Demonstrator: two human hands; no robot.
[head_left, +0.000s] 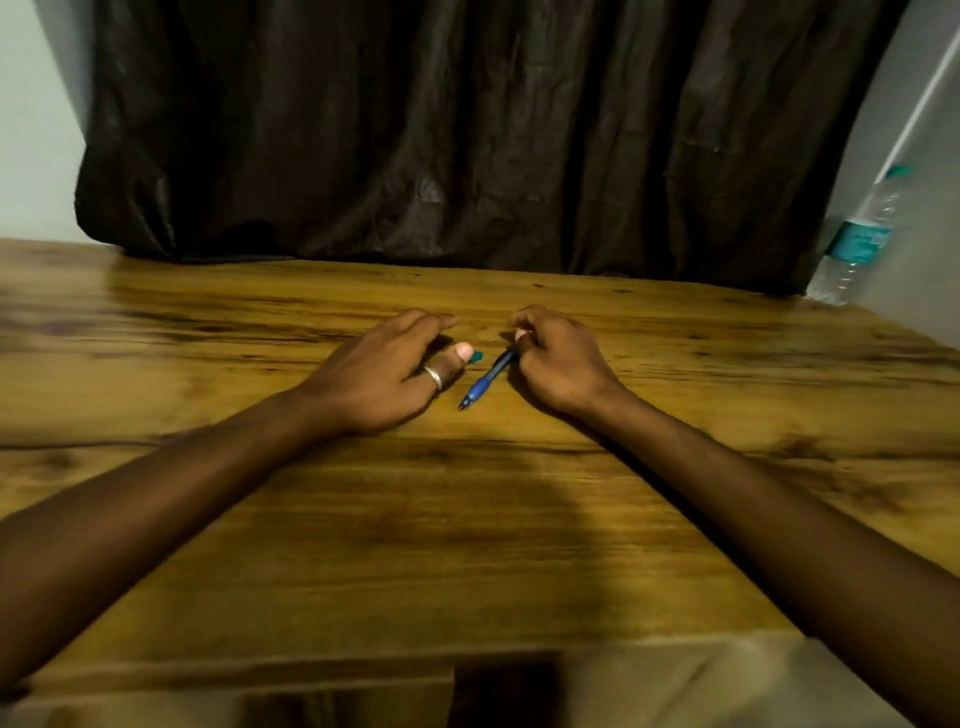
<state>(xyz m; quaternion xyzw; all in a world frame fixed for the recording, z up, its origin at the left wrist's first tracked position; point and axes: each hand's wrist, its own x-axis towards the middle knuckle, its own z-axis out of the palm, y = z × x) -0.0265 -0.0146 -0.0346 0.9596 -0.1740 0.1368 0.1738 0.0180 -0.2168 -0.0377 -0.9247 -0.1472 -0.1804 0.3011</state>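
Forearms (156, 519) on table (467, 561); right hand (558, 361) grips pen (488, 382), left hand (382, 374) touches cap (476, 356)

Blue pen (488, 379) in right hand (558, 358)

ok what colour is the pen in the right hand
The pen is blue, seen in the head view.

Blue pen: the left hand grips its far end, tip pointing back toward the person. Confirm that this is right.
Wrong hand: in the head view the right hand grips the blue pen by its far end, tip pointing back toward the person.
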